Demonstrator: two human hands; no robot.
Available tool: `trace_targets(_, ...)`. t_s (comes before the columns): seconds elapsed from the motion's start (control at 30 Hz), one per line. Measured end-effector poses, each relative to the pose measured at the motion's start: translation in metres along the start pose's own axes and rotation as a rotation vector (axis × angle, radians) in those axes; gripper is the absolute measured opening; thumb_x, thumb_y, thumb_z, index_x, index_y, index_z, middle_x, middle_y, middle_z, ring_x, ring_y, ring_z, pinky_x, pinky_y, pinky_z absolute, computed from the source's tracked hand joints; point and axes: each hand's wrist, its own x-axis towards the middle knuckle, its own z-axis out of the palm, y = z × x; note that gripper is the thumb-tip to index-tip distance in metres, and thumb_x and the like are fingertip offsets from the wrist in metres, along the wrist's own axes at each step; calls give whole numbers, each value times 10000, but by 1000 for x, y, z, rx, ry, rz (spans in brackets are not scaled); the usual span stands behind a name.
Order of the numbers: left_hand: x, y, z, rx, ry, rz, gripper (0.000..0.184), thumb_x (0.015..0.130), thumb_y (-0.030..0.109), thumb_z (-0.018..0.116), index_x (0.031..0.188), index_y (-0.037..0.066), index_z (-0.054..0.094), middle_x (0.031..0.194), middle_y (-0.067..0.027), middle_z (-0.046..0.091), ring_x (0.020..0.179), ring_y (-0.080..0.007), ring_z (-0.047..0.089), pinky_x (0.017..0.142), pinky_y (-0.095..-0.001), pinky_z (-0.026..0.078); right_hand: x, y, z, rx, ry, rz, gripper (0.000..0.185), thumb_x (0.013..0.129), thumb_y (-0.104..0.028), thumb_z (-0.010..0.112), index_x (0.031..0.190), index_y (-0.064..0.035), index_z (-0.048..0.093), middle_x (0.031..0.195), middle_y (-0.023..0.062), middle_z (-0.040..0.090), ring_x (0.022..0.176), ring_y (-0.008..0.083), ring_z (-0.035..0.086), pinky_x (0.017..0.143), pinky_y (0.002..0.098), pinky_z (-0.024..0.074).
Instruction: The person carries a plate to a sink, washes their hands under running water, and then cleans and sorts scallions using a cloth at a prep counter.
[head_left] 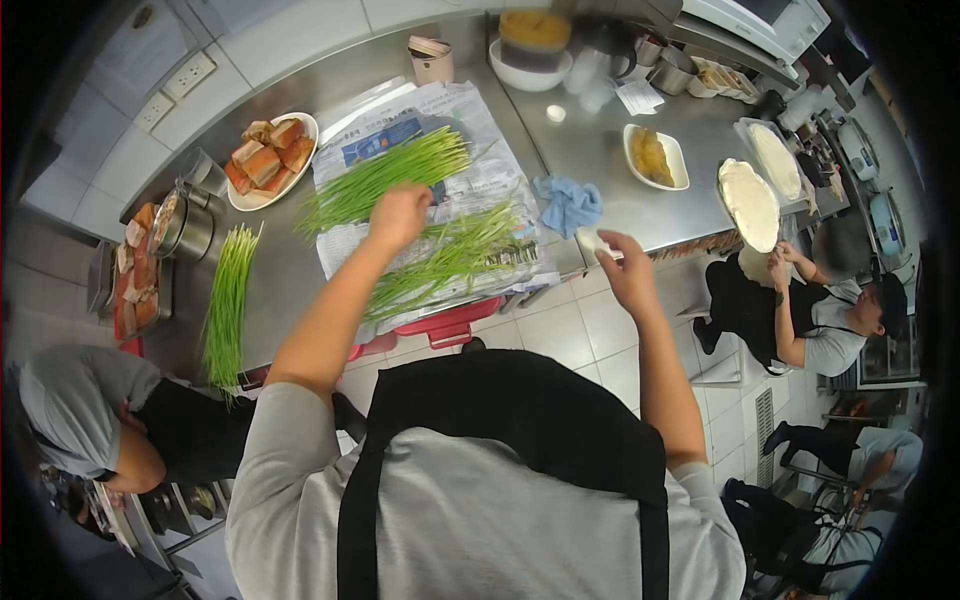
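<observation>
Green stalks [390,178] slant crosswise just beyond a worker's nearer left hand [400,215], its curled grip's hold unclear; the right hand [632,278] pinches something white [591,239].

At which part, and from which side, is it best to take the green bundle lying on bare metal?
Probably around the middle of the green bundle, with the left hand coming from its right: it lies long and flat, no tie shows, and bare counter borders that side.
</observation>
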Motion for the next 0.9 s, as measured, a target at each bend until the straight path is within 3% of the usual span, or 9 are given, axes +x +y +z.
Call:
trace_targets(0.1,31,-29,13,74,-61,-62,103,818,115,556,877,104,640,865,-106,602,838,-303,589,695,-425,471,38,-2,25,69,-49,-36,260,761,-128,649,1012,-67,619,1017,150,605,922,303,578,770,359,475)
trace_targets(0.27,40,-35,28,157,-99,-98,70,799,162,583,839,117,618,864,-85,593,843,-294,589,687,-425,475,61,23,53,-287,42,-223,155,721,-104,653,874,-84,643,987,137,605,908,331,573,773,384,472)
trace_targets(0.4,41,-38,32,200,-114,-89,78,791,176,606,852,129,602,855,-77,593,847,-286,582,681,-426,467,77,40,42,-129,-55,-102,116,723,-111,650,838,-98,641,947,151,604,905,341,569,783,401,458)
trace_targets(0.53,42,-40,29,203,24,-2,49,815,159,584,843,119,576,797,-100,605,793,-298,586,671,-428,454,118,30,-1,-180,114,-272,109,782,-141,616,836,-49,599,844,172,608,783,347,594,688,384,475)
trace_targets(0.63,51,-24,1,-6,69,-99,64,841,130,550,896,101,535,743,-116,603,742,-295,593,653,-408,454,157,10,-37,393,-104,381,169,927,-200,460,945,-53,540,889,125,629,696,247,623,642,366,502)
trace_targets(0.7,56,-12,-20,-378,28,-241,89,856,115,528,935,86,499,710,-123,593,701,-280,596,638,-389,456,173,-4,-69,794,-214,315,198,940,-219,432,995,-52,525,913,124,632,729,216,631,658,356,513)
trace_targets(0.73,57,-4,-30,-451,8,-209,77,921,114,475,979,66,467,658,-40,523,629,-118,538,588,-268,444,179,-11,-84,995,-276,279,215,946,-228,417,1020,-52,517,924,123,634,746,200,635,665,350,518)
trace_targets(0.83,54,30,-46,-864,-41,-294,89,937,133,460,989,69,494,670,5,511,618,-87,509,590,-230,443,171,5,-89,1616,-301,50,329,951,-307,416,1154,-61,498,1152,108,591,1076,231,555,920,405,428)
trace_targets(0.9,50,51,-46,-991,-94,-373,123,948,160,461,993,64,524,680,16,510,609,-70,488,593,-211,440,150,30,-39,1602,-231,290,374,951,-326,414,1218,-72,474,1220,69,558,1162,237,494,1009,425,352)
